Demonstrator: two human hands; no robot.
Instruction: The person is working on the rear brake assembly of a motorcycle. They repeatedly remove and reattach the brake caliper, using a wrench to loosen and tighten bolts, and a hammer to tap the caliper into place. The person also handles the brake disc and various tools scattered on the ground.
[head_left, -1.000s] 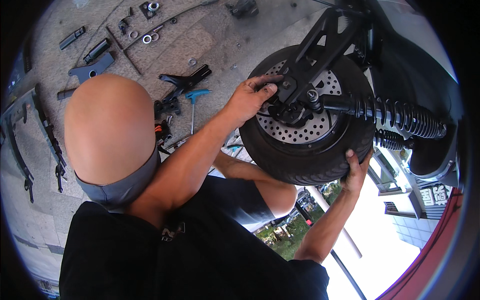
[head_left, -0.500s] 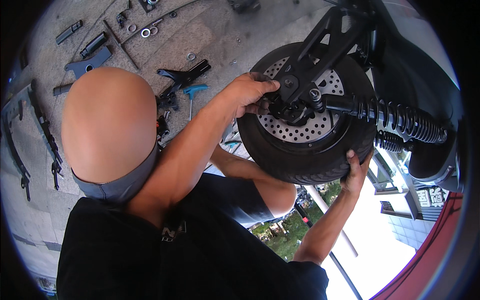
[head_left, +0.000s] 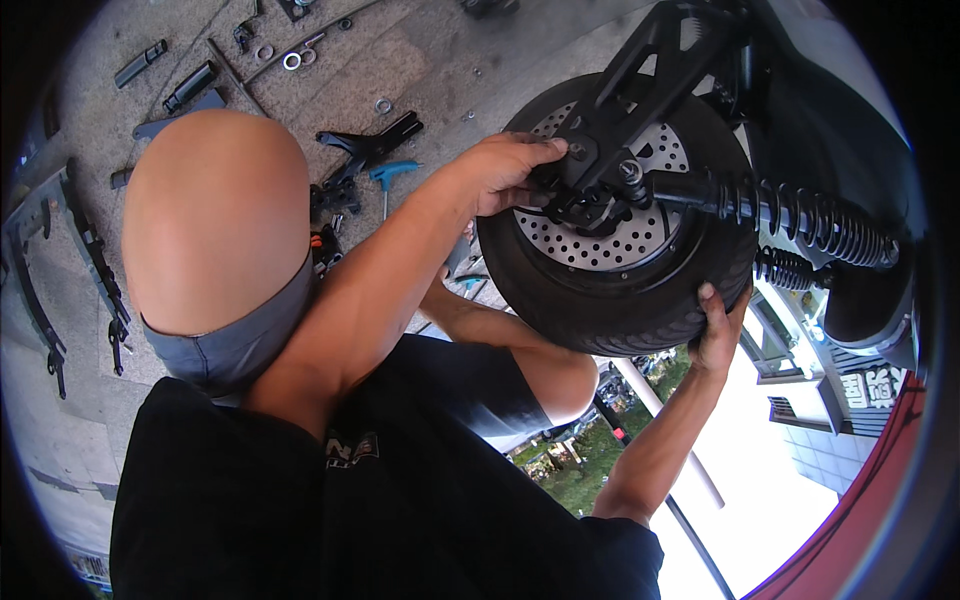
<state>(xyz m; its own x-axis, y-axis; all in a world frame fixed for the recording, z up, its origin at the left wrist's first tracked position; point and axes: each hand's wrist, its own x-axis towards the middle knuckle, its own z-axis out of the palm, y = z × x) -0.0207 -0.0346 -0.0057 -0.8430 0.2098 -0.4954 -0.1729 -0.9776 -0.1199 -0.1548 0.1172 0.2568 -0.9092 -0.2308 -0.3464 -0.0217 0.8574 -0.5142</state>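
A black tyre [head_left: 620,325] on a wheel with a perforated silver brake disc [head_left: 600,250] hangs at the right of the view. My left hand [head_left: 508,172] is closed round the black brake caliper [head_left: 580,208] beside the wheel's hub. Its thumb presses against the end of the black swingarm [head_left: 640,85], and the other fingertips are partly hidden behind the part. Lower down, my right hand [head_left: 718,332] grips the tyre's tread, thumb on the near side and the fingers mostly hidden behind. A coil-spring shock absorber [head_left: 800,220] joins the swingarm end from the right.
On the ground at upper left lie a blue-handled T-shaped hex key [head_left: 392,172], a black bracket [head_left: 370,145], black tubes [head_left: 190,86] and several metal rings [head_left: 291,61]. Long black frame pieces [head_left: 95,255] lie at far left. My bare knee [head_left: 215,220] rises close to my left arm.
The wheel and swingarm sit slightly higher and further right in the view, and both hands have shifted with them. Each hand keeps its hold.
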